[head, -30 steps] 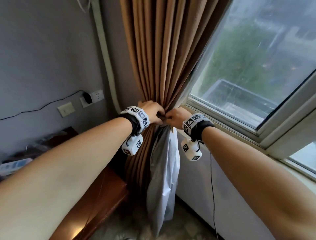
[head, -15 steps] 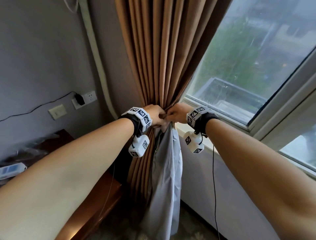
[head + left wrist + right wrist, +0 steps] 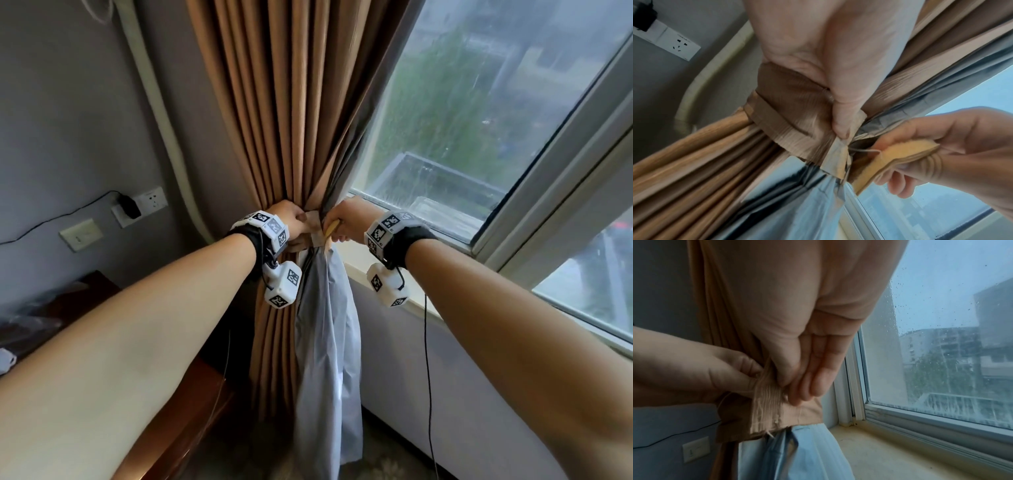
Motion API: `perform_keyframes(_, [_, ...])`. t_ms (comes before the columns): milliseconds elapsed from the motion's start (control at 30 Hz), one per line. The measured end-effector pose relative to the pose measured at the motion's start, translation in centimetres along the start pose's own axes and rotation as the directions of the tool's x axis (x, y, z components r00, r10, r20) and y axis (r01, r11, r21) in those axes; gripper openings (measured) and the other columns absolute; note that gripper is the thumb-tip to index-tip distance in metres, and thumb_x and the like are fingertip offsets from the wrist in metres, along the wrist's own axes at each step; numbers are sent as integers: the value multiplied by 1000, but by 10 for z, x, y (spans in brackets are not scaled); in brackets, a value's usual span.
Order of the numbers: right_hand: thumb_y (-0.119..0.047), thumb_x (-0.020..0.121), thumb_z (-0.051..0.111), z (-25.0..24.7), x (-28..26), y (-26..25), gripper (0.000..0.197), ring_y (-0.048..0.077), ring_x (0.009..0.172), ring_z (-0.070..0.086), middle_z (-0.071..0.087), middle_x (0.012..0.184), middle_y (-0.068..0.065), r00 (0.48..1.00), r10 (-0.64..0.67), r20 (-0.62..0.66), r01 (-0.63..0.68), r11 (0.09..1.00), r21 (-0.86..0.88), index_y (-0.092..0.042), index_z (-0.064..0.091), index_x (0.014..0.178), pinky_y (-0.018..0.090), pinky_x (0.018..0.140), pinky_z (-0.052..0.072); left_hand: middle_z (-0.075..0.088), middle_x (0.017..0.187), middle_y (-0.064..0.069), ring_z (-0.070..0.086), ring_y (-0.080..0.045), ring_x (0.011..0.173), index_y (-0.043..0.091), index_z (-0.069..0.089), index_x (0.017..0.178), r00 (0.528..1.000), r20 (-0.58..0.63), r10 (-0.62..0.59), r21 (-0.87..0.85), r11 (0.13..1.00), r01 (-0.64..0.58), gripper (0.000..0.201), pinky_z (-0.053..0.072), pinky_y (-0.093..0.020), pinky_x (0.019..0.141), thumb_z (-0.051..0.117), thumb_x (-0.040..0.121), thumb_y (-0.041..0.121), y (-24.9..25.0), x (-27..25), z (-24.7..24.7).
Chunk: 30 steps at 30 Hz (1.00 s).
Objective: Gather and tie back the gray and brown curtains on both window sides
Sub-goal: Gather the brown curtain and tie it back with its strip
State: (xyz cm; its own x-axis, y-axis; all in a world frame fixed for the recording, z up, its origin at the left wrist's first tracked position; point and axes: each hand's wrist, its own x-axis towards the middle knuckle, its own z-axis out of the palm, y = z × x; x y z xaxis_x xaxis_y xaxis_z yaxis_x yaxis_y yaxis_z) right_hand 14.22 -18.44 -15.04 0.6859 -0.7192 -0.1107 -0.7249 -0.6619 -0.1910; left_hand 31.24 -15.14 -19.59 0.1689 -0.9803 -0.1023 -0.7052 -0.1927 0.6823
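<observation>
Between hands: gathered curtains (image 3: 291, 144); left hand (image 3: 289, 222) pinches tieback band (image 3: 793, 123), right hand (image 3: 349, 219) grips its free end.

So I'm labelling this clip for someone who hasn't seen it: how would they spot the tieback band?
Find the brown curtain left of the window. Where its folds pinch together sits the tieback band, a flat brown strip running crosswise, its ends pinched by the left hand and right hand.

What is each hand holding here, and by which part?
Left hand pinches one end of the brown tie-back band; right hand pinches its other end, the yellowish fastening tab.
</observation>
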Motion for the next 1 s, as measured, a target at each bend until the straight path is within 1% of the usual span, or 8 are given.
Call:
perform_keyframes(267, [-24,87,64,-3,5,-8,17,12,63,66,72,68,-1,999,53,-8,-53,991,-119,-13,76,81,27,70,57,60,60,-3,61,-26,68,17,57,54,1000,24,-17,-30,999,18,39,49,-30,71,75,81,39,-1,4,2])
perform_keyframes(433, [-23,83,64,-3,14,-15,16,19,64,63,54,51,-9,996,87,-10,-87,975,-203,-18,68,68,29,64,54,60,62,-4,62,-26,72,18,57,56,999,42,-16,-59,998,19,35,52,-35,79,74,82,35,-3,6,-1])
perform_keyframes(500, [-24,81,66,1,18,-18,14,26,69,63,56,58,-3,994,102,-28,-105,967,-232,-17,68,70,31,60,48,60,61,-3,61,-25,70,18,57,57,999,49,-16,-67,998,19,34,50,-32,74,73,83,34,-4,7,-1])
perform_keyframes(600, [-29,88,63,8,22,-22,19,31,76,60,57,77,6,992,111,-60,-123,953,-278,-13,72,93,30,62,41,61,61,-5,59,-23,62,16,61,64,997,69,-19,-96,995,25,28,50,-29,67,71,85,32,-4,7,-2])
perform_keyframes(733, [-29,91,59,13,28,-24,23,33,82,64,55,81,7,995,69,-70,-88,937,-337,-15,72,105,30,62,42,61,67,0,60,-21,71,17,65,78,996,89,-9,-74,997,16,14,43,-26,72,72,85,27,-6,7,-4])
perform_keyframes(833, [-24,92,58,13,30,-27,22,31,81,62,56,82,6,997,54,-58,-73,918,-390,-18,72,108,30,62,42,61,68,-1,59,-20,71,15,66,80,993,116,-7,-97,995,18,10,44,-26,72,70,86,22,-4,5,-8])
perform_keyframes(900, [-26,96,53,14,29,-29,24,34,91,66,64,93,11,996,52,-67,-75,910,-409,-15,70,109,32,64,43,61,68,-3,58,-19,69,12,68,84,987,159,-9,-105,994,25,9,45,-25,70,68,88,20,-2,3,-10])
perform_keyframes(1000, [-31,100,48,17,28,-30,30,34,95,67,67,102,12,995,46,-92,-82,898,-432,-12,69,109,32,67,45,61,59,-6,56,-22,58,8,67,75,967,253,-7,-133,990,42,10,49,-29,64,74,81,13,-2,0,-14])
